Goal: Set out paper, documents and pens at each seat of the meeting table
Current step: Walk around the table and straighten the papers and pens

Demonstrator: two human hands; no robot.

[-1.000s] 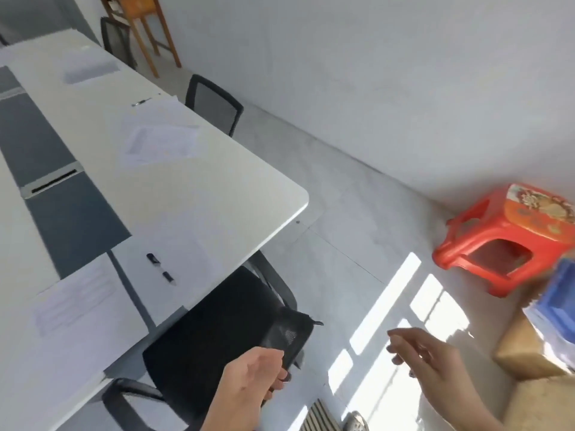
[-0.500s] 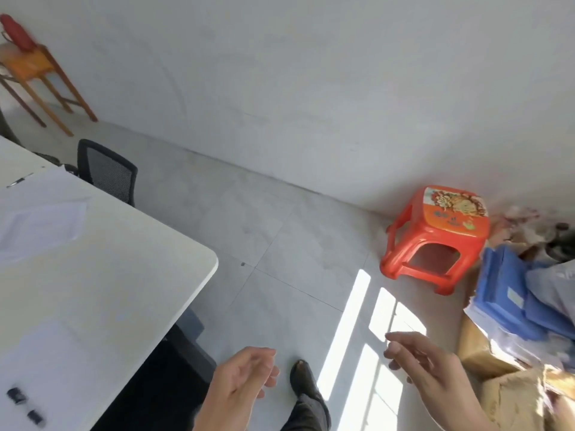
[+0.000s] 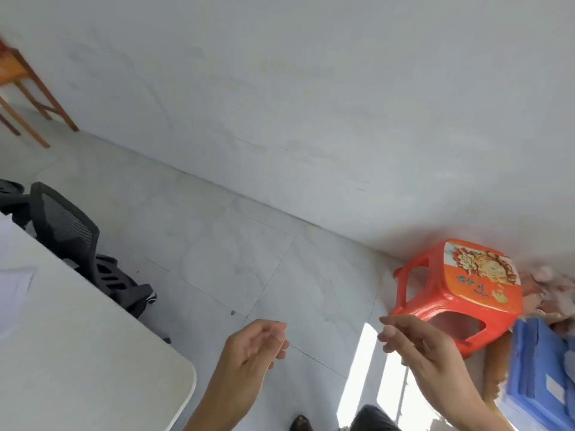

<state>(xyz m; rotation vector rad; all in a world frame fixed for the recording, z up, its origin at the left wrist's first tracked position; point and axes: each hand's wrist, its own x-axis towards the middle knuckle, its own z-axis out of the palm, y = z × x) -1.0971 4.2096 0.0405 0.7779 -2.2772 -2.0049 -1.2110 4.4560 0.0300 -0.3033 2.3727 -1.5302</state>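
The white meeting table (image 3: 93, 353) fills the lower left, with a sheet of paper (image 3: 12, 287) lying on it at the left edge. A stack of blue folders (image 3: 541, 377) sits at the far right on a brown box. My left hand (image 3: 252, 359) hangs over the floor just off the table's corner, fingers loosely curled and holding nothing. My right hand (image 3: 426, 353) is raised in front of a red stool, fingers relaxed, also holding nothing. No pens show in this view.
A red plastic stool (image 3: 451, 293) stands by the wall at right. A black mesh office chair (image 3: 71, 244) sits at the table's far side. A wooden chair (image 3: 28, 98) stands at the upper left. Grey tiled floor (image 3: 233, 250) lies between table and wall.
The view has swung right, away from the table toward the stool and blue folders. Both hands stay empty and have risen slightly in the frame.
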